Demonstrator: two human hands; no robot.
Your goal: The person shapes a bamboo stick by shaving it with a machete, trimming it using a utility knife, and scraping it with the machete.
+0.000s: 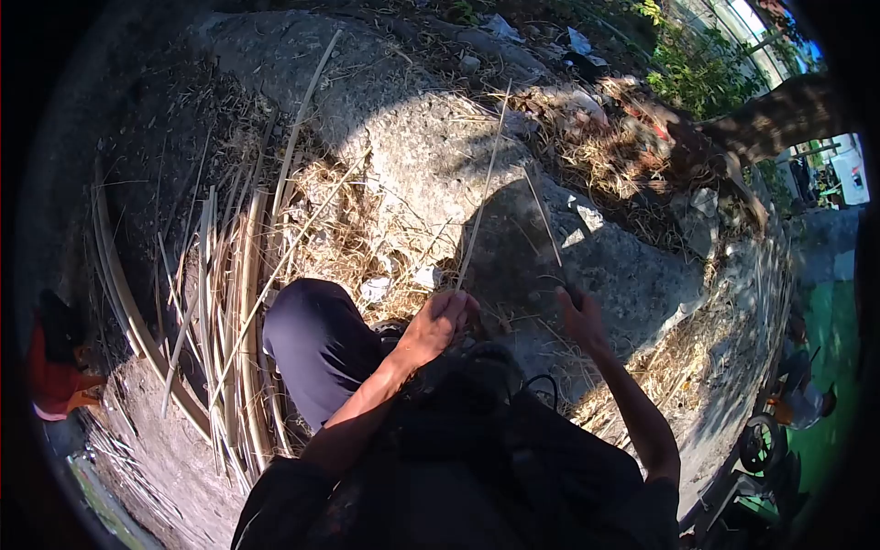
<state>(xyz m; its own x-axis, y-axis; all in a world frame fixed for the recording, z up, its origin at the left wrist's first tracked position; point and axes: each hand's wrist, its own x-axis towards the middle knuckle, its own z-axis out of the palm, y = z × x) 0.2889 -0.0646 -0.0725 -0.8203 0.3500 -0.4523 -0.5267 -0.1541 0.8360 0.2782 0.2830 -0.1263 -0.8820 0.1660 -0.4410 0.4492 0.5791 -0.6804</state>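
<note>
My left hand (pixel 438 327) is closed round the lower end of a thin pale cane strip (pixel 486 183), which slants up and away over the rock. Opposite it, my right hand (pixel 584 323) grips a dark-handled knife (pixel 574 295); its blade is hard to make out against the shaded stone. Another short thin strip (pixel 543 215) ends close above the knife. My two hands are apart, above my lap. To the left of my bent knee (pixel 316 344) lies a pile of long split cane strips (pixel 249 321).
A large rough rock (pixel 412 137) lies ahead, littered with dry shavings (pixel 339 211). A tree trunk (pixel 779 110) leans in at upper right. One person in red (pixel 57 367) sits at far left. Another person (pixel 807 408) and a motorbike (pixel 761 445) are at far right.
</note>
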